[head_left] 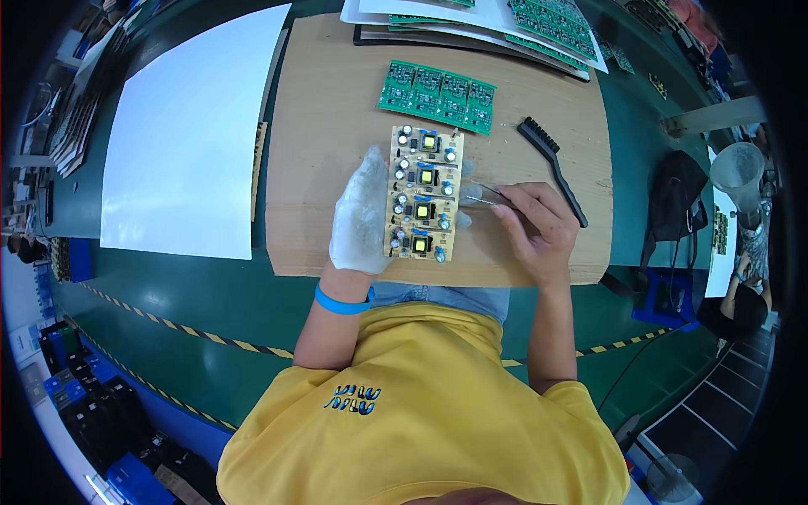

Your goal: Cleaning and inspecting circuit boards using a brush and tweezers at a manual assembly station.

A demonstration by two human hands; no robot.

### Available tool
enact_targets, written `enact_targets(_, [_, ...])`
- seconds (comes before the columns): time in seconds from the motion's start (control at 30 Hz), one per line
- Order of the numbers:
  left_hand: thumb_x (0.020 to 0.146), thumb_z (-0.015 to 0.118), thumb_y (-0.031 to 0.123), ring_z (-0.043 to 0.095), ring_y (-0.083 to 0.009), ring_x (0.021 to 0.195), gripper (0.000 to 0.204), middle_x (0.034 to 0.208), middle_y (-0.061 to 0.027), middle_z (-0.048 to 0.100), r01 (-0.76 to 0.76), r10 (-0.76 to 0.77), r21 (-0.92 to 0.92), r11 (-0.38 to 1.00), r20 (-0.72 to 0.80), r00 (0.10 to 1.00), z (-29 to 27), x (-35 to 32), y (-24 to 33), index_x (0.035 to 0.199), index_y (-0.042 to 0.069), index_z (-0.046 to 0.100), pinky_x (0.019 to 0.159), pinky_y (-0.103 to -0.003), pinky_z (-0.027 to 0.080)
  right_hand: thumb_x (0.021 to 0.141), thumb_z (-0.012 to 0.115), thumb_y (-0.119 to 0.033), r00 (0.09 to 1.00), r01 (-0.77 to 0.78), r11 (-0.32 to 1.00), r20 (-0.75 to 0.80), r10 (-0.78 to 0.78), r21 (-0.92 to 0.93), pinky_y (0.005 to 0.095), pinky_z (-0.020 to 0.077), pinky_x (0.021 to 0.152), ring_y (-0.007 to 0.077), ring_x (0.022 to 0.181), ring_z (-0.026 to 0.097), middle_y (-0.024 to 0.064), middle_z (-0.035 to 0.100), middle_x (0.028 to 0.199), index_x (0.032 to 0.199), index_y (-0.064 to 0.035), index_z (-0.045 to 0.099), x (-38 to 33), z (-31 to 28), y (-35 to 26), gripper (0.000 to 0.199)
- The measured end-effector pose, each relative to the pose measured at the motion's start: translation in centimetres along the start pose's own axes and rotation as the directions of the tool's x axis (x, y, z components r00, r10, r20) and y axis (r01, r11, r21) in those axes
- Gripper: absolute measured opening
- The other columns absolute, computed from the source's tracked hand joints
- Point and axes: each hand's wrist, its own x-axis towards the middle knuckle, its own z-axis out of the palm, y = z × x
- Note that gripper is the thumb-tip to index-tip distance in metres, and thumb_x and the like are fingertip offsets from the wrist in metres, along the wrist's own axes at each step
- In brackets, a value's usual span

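Observation:
My left hand, in a white glove with a blue band at the wrist, grips a tan circuit board panel from its left side. Yellow-topped transformers and small capacitors stand in repeated rows on the panel. Some gloved fingertips show past its right edge. In my bare right hand is a pair of metal tweezers, fingers closed round it, the tips pointing left close to the panel's right edge. Beyond the panel lies a green circuit board panel. A black brush rests to the right, bristles toward the far side.
Cardboard covers the bench before me. Stacked green boards with white sheets sit at the far edge. A big white sheet lies left, a black bag right. Another person sits at the far right.

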Motion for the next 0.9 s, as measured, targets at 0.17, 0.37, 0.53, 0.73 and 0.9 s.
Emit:
enact_targets(0.17, [0.110, 0.029, 0.049, 0.052, -0.0490, 0.133, 0.068, 0.151, -0.0310, 0.045, -0.001, 0.002, -0.053, 0.999, 0.025, 1.000, 0.2, 0.0, -0.1, 0.155, -0.002, 0.034, 0.106, -0.064, 0.047, 0.078, 0.082, -0.002, 1.000, -0.020, 1.000, 0.002, 0.020, -0.003, 0.0282, 0.0518, 0.063, 0.0200, 0.075, 0.067, 0.0110, 0.071, 0.089, 0.102, 0.0013, 0.076, 0.3, 0.2, 0.0, 0.025])
enact_targets(0.37, [0.110, 0.029, 0.052, 0.054, -0.0477, 0.131, 0.070, 0.151, -0.0305, 0.046, 0.006, -0.004, -0.045, 0.999, 0.039, 0.999, 0.3, 0.2, -0.2, 0.154, -0.002, 0.035, 0.106, -0.063, 0.048, 0.077, 0.083, -0.002, 0.999, 0.025, 1.000, 0.021, -0.024, -0.007, 0.0278, 0.0513, 0.061, 0.0195, 0.074, 0.066, 0.0108, 0.071, 0.089, 0.102, 0.0009, 0.077, 0.2, 0.0, 0.3, 0.026])
enact_targets(0.53, [0.109, 0.027, 0.055, 0.058, -0.0451, 0.128, 0.073, 0.148, -0.0296, 0.050, -0.020, 0.025, 0.112, 0.994, -0.044, 0.999, 0.5, 0.1, 0.0, 0.153, -0.002, 0.036, 0.104, -0.059, 0.051, 0.077, 0.082, -0.002, 0.994, 0.086, 0.996, 0.063, -0.086, 0.009, 0.0278, 0.0514, 0.060, 0.0192, 0.073, 0.067, 0.0108, 0.071, 0.089, 0.103, 0.0008, 0.077, -0.1, -0.1, 0.3, 0.026])
enact_targets(0.73, [0.109, 0.027, 0.056, 0.061, -0.0422, 0.124, 0.073, 0.144, -0.0265, 0.054, 0.006, 0.015, 0.253, 0.967, -0.080, 0.997, 0.7, 0.3, -0.1, 0.152, -0.002, 0.037, 0.099, -0.056, 0.056, 0.077, 0.082, -0.001, 0.999, 0.043, 0.999, 0.020, -0.043, -0.014, 0.0280, 0.0517, 0.060, 0.0193, 0.072, 0.067, 0.0107, 0.070, 0.089, 0.104, 0.0008, 0.077, -0.2, 0.0, 0.2, 0.028])
enact_targets(0.9, [0.110, 0.028, 0.051, 0.064, -0.0409, 0.120, 0.068, 0.141, -0.0248, 0.057, 0.023, 0.047, 0.352, 0.936, -0.188, 0.981, 0.9, 0.0, -0.3, 0.149, -0.003, 0.041, 0.097, -0.055, 0.058, 0.079, 0.083, -0.005, 0.996, 0.081, 0.997, -0.040, -0.082, -0.012, 0.0273, 0.0482, 0.054, 0.0152, 0.064, 0.063, 0.0077, 0.069, 0.088, 0.102, -0.0020, 0.077, 0.0, 0.3, 0.1, 0.024])
